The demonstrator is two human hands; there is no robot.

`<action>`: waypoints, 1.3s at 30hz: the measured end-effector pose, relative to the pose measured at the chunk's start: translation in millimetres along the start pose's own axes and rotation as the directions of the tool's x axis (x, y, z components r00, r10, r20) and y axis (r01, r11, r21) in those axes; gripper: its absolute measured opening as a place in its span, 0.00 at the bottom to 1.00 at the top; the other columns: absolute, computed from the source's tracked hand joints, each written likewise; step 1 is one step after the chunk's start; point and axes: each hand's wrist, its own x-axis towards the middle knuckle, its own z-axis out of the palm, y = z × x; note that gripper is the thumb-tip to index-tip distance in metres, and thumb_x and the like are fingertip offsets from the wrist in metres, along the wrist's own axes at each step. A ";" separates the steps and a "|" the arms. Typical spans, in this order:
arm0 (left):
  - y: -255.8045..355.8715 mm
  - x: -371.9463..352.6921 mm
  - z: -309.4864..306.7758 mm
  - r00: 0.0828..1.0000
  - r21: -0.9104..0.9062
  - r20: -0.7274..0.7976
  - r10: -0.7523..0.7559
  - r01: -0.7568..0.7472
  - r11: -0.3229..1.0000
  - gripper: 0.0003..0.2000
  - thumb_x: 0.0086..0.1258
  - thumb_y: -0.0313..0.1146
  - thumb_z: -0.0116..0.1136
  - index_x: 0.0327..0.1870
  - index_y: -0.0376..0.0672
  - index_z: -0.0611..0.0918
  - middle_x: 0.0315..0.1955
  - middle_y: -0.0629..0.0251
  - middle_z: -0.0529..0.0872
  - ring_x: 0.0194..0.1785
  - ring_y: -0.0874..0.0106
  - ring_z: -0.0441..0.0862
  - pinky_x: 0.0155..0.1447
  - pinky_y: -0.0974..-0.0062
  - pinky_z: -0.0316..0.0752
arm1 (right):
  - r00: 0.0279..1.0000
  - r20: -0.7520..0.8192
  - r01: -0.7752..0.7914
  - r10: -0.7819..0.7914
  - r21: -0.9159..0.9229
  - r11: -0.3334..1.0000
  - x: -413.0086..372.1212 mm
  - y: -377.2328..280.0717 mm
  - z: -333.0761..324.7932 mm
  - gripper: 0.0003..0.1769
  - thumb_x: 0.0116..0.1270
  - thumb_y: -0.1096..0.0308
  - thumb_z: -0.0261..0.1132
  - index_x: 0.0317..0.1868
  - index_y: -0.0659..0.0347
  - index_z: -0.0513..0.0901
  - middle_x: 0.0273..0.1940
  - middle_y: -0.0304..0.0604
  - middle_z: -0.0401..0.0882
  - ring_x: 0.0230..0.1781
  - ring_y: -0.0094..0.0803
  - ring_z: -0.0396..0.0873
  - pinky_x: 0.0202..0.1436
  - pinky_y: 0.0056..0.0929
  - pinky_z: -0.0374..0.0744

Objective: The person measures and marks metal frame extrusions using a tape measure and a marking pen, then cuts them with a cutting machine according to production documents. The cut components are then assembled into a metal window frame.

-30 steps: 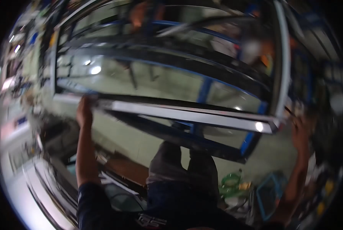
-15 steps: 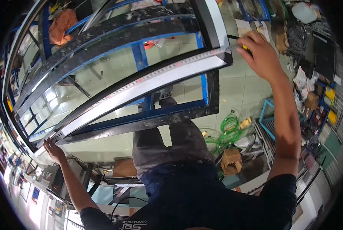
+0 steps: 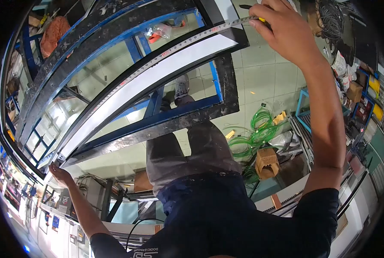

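A measuring tape (image 3: 179, 46) is stretched along the near rail of a long frame (image 3: 170, 64) with black edges and a white face. My right hand (image 3: 288, 34) is closed on the tape just past the frame's right corner. A bit of yellow and a dark, pen-like tip show at its fingers; the palm side is hidden. At the frame's far-left corner, my left hand (image 3: 62, 175) has its fingers closed at the tape's other end, where details are small. Beneath lies a blue and black metal stand (image 3: 157, 134).
Coiled green hose (image 3: 260, 124) lies on the tiled floor (image 3: 260, 81) to the right, near a cardboard box (image 3: 267, 163) and a blue metal rack (image 3: 303, 105). An orange bag (image 3: 54, 35) is at upper left. My shoe (image 3: 182, 86) stands under the blue bars.
The view has shifted, and the frame's right corner and my right hand appear higher. Both hands keep their places at the frame's two ends, with the tape still stretched between them.
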 end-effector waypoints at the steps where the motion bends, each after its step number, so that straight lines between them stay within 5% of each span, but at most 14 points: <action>1: 1.2 0.4 -1.2 1.000 -0.008 0.011 -0.006 0.006 1.000 0.19 0.90 0.41 0.46 0.69 0.39 0.77 0.62 0.49 0.87 0.64 0.53 0.86 0.65 0.58 0.79 | 1.000 0.006 -0.014 0.014 0.007 1.000 -1.0 -0.6 -0.4 0.08 0.71 0.61 0.71 0.43 0.56 0.85 0.43 0.44 0.75 0.48 0.46 0.79 0.51 0.45 0.81; 12: -6.8 8.8 6.3 0.994 -0.081 0.028 -0.104 0.106 0.991 0.19 0.90 0.40 0.45 0.68 0.35 0.78 0.64 0.47 0.85 0.68 0.53 0.83 0.70 0.61 0.77 | 0.997 -0.055 -0.049 0.047 -0.037 0.998 -10.9 0.7 10.3 0.09 0.74 0.57 0.69 0.43 0.53 0.86 0.44 0.43 0.76 0.48 0.44 0.81 0.51 0.45 0.82; 19: 13.5 1.7 -2.6 0.999 0.017 -0.011 0.051 -0.051 0.999 0.19 0.90 0.40 0.45 0.64 0.35 0.80 0.60 0.47 0.85 0.62 0.51 0.84 0.66 0.58 0.77 | 0.997 -0.002 -0.073 0.073 -0.061 0.995 -7.6 0.7 7.2 0.09 0.74 0.57 0.69 0.43 0.51 0.85 0.44 0.43 0.76 0.48 0.43 0.81 0.51 0.44 0.83; 24: 15.4 -1.2 0.9 0.991 0.056 -0.071 0.110 -0.106 0.993 0.17 0.90 0.39 0.46 0.62 0.36 0.82 0.58 0.48 0.85 0.61 0.51 0.84 0.65 0.58 0.77 | 0.994 -0.107 -0.020 0.016 -0.041 0.999 -9.9 4.7 16.4 0.09 0.74 0.58 0.69 0.48 0.52 0.85 0.45 0.40 0.77 0.51 0.42 0.81 0.51 0.44 0.83; 26: 10.6 -1.3 0.6 0.999 0.037 -0.028 0.027 -0.026 0.999 0.17 0.89 0.40 0.47 0.63 0.37 0.82 0.61 0.48 0.84 0.66 0.51 0.81 0.69 0.57 0.75 | 0.992 -0.129 -0.020 0.013 -0.052 0.998 -12.0 5.8 23.0 0.10 0.74 0.58 0.69 0.51 0.50 0.85 0.46 0.38 0.78 0.53 0.41 0.81 0.52 0.43 0.83; 28: 1.9 -2.3 1.5 0.965 0.213 -0.121 0.234 -0.205 0.955 0.18 0.89 0.41 0.47 0.65 0.41 0.83 0.67 0.49 0.80 0.71 0.53 0.78 0.71 0.58 0.74 | 0.992 -0.123 -0.039 0.028 -0.088 0.995 -11.4 8.1 23.0 0.12 0.74 0.56 0.69 0.53 0.48 0.85 0.48 0.38 0.79 0.56 0.42 0.81 0.54 0.43 0.84; 30: 6.0 -2.0 -2.1 0.961 0.186 -0.151 0.230 -0.201 0.962 0.18 0.88 0.44 0.49 0.66 0.48 0.85 0.72 0.49 0.77 0.76 0.55 0.74 0.73 0.60 0.74 | 0.994 -0.025 -0.104 0.103 -0.060 0.993 -14.2 2.0 4.4 0.15 0.74 0.54 0.69 0.56 0.46 0.85 0.56 0.43 0.82 0.59 0.45 0.81 0.57 0.44 0.85; 32: 29.7 -0.8 -10.6 0.983 0.063 -0.178 0.039 -0.029 0.998 0.17 0.87 0.42 0.51 0.67 0.48 0.84 0.75 0.49 0.75 0.76 0.52 0.74 0.73 0.61 0.73 | 0.988 0.006 -0.154 0.154 -0.030 0.988 -26.0 -7.1 -9.6 0.19 0.73 0.49 0.69 0.60 0.44 0.85 0.64 0.46 0.81 0.65 0.46 0.80 0.60 0.46 0.84; 33: 48.4 -3.6 -21.6 0.997 0.253 -0.034 -0.069 0.075 0.964 0.16 0.85 0.37 0.53 0.67 0.49 0.84 0.78 0.50 0.73 0.76 0.53 0.73 0.74 0.56 0.72 | 0.987 0.021 -0.160 0.160 -0.009 0.987 -31.5 -16.6 -19.1 0.22 0.73 0.46 0.69 0.62 0.43 0.85 0.67 0.48 0.80 0.68 0.47 0.78 0.62 0.48 0.83; 34: 33.9 -25.6 -15.4 0.952 0.342 -0.034 0.303 -0.274 0.899 0.17 0.83 0.35 0.54 0.68 0.49 0.84 0.76 0.54 0.76 0.76 0.55 0.74 0.78 0.48 0.66 | 0.946 0.201 -0.266 0.256 0.027 0.964 -32.3 -39.6 -44.4 0.29 0.70 0.39 0.70 0.65 0.42 0.83 0.69 0.48 0.80 0.72 0.47 0.77 0.64 0.51 0.82; 37: 149.3 -113.2 -37.1 0.866 -0.031 0.149 0.478 -0.479 0.877 0.16 0.77 0.31 0.54 0.61 0.55 0.85 0.66 0.62 0.85 0.73 0.58 0.77 0.84 0.43 0.55 | 0.913 0.384 -0.182 0.140 0.076 0.980 -45.6 -99.4 -59.9 0.36 0.64 0.38 0.74 0.66 0.49 0.80 0.56 0.51 0.86 0.57 0.53 0.84 0.58 0.53 0.83; 38: 181.9 -139.7 -46.7 0.847 -0.254 0.280 0.452 -0.389 0.886 0.15 0.74 0.32 0.55 0.58 0.57 0.86 0.60 0.66 0.88 0.69 0.61 0.80 0.83 0.41 0.54 | 0.888 0.452 -0.165 0.084 0.143 0.976 -49.7 -120.3 -60.5 0.36 0.63 0.38 0.75 0.64 0.52 0.80 0.52 0.53 0.88 0.53 0.54 0.86 0.55 0.53 0.83; 39: 217.0 -163.5 -59.1 0.810 -0.129 0.162 0.564 -0.549 0.826 0.13 0.73 0.33 0.56 0.54 0.59 0.87 0.51 0.70 0.88 0.64 0.64 0.82 0.81 0.40 0.57 | 0.857 0.515 -0.157 0.027 0.211 0.965 -54.2 -140.4 -60.3 0.37 0.62 0.38 0.76 0.62 0.54 0.81 0.48 0.54 0.89 0.48 0.55 0.88 0.53 0.54 0.83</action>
